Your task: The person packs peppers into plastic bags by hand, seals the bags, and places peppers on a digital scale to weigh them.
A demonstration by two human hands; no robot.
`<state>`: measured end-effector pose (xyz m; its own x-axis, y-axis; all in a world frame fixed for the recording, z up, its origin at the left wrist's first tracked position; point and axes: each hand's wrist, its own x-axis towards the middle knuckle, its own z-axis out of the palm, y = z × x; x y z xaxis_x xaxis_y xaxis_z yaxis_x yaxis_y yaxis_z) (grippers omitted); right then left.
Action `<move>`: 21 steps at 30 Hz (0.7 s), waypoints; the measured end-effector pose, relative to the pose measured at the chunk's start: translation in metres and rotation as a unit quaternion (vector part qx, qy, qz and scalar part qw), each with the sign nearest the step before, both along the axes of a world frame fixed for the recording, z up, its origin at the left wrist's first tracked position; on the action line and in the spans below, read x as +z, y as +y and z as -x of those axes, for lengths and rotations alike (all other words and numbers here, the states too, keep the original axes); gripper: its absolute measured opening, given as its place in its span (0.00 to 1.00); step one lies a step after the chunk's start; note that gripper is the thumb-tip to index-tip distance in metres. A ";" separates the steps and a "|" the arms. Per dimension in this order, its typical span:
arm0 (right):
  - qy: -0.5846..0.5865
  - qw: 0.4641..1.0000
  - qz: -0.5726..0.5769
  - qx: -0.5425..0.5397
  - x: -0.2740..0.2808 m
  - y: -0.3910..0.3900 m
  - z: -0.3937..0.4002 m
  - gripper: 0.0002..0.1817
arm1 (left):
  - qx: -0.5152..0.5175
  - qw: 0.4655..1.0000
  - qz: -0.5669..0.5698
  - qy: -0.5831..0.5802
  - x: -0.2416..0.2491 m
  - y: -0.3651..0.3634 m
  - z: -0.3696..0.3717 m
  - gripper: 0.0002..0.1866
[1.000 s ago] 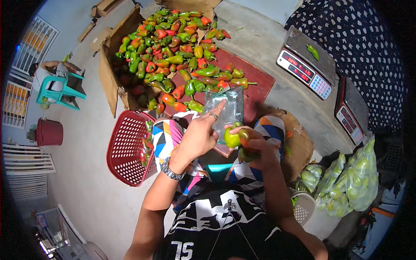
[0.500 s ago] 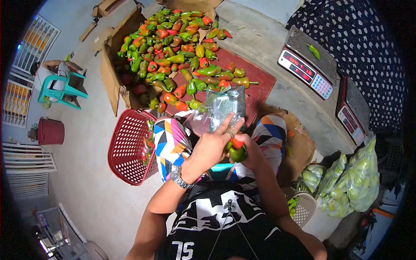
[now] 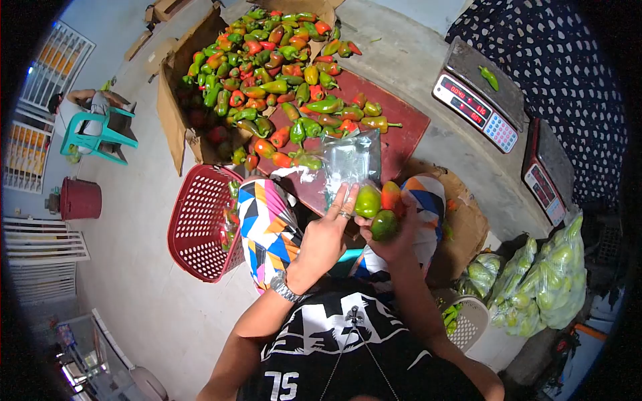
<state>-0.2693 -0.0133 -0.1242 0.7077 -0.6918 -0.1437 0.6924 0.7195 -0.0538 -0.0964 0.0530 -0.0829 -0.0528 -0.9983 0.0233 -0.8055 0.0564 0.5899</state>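
My left hand (image 3: 326, 235), with a ring and a wristwatch, has its index and middle fingers stretched onto the lower edge of a clear plastic bag (image 3: 351, 159). The bag lies on the red board (image 3: 394, 110) beside the loose peppers. Several peppers are gathered in my right hand (image 3: 396, 242): a light green one (image 3: 368, 200), an orange-red one (image 3: 391, 195) and a dark green one (image 3: 384, 226). Its fingers wrap round them, just right of my left fingers. A large heap of red and green peppers (image 3: 267, 60) spills from a cardboard box (image 3: 168, 113) onto the board.
A red basket (image 3: 194, 227) holding bagged peppers stands at my left. Two scales (image 3: 476, 110) (image 3: 545, 190) are on the right, one bearing a green pepper (image 3: 489, 77). Filled bags (image 3: 552, 281) and a pale basket (image 3: 471, 321) stand lower right. A person (image 3: 93, 103) sits far left.
My right hand has turned and moved slightly right, bringing several peppers into fuller view. My left hand has shifted a little left and down, and the bag now lies flatter.
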 end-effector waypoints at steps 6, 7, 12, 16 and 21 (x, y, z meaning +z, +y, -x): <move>0.000 0.996 -0.092 -0.022 -0.013 0.017 -0.013 0.28 | 0.004 1.000 0.018 0.019 0.014 -0.007 0.006 0.53; -0.008 0.994 -0.107 -0.021 -0.013 0.019 -0.014 0.28 | -0.004 1.000 0.015 0.007 0.013 -0.008 0.005 0.52; 0.138 0.989 0.050 0.001 -0.026 0.019 -0.020 0.24 | -0.071 0.997 -0.005 -0.006 0.012 -0.014 -0.012 0.52; 0.396 0.859 0.320 -0.059 -0.001 0.023 -0.037 0.20 | -0.083 0.997 0.003 0.005 0.003 -0.018 -0.021 0.52; 0.120 0.992 -0.010 -0.019 0.003 0.016 -0.040 0.24 | -0.102 0.993 0.002 0.064 0.005 -0.021 -0.021 0.52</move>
<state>-0.2294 0.0023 -0.1209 0.6253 -0.7122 -0.3191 0.6872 0.6962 -0.2075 -0.0756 0.0319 -0.0783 -0.2502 -0.9671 0.0466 -0.6951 0.2129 0.6866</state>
